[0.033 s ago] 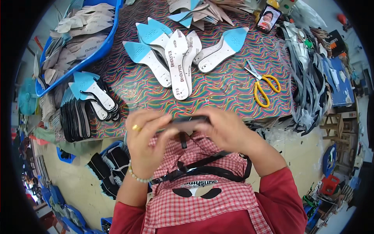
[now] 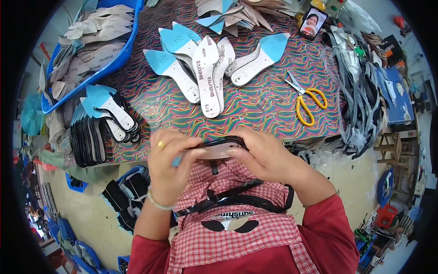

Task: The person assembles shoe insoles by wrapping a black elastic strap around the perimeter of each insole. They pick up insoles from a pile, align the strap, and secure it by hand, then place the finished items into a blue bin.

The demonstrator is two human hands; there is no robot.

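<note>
Between both hands, just past the table's near edge, is a shoe insole (image 2: 218,152) with a pale face and a black edge. My left hand (image 2: 169,166) pinches one end, where a bit of blue shows under the fingers. The other end is gripped by my right hand (image 2: 264,155), thumb on the pale face and fingers along the black edge. A long shiny black strip (image 2: 248,199) lies looped across the red checked apron (image 2: 237,246) below. Whether it joins the insole cannot be made out. Ahead on the table lie several white insoles (image 2: 209,86) with blue tips.
Yellow-handled scissors (image 2: 311,102) lie at the right on the patterned tablecloth (image 2: 264,112). Black-edged insoles (image 2: 89,141) stand stacked at the left. A blue basket (image 2: 93,80) holds more insoles. A phone (image 2: 313,23) stands at the far right, near hanging black strips (image 2: 360,91).
The insole has tilted in my hands, so more of its pale face and black edge shows. My left wrist has turned slightly.
</note>
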